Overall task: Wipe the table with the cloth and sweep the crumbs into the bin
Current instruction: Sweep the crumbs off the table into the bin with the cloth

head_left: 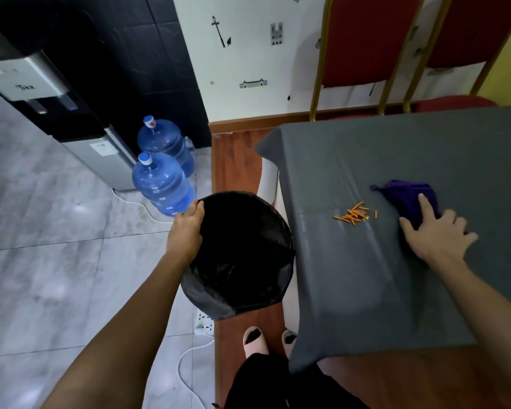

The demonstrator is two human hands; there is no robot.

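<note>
A table under a grey tablecloth fills the right side. Several orange crumbs lie in a small heap near its left edge. Just right of them sits a purple cloth, with my right hand pressed flat on its near part, fingers spread. A bin lined with a black bag stands on the floor against the table's left edge. My left hand grips the bin's left rim.
Two blue water bottles stand on the floor behind the bin, next to a water dispenser. Red chairs with gold frames are behind the table. A power strip and white cable lie near my slippered feet.
</note>
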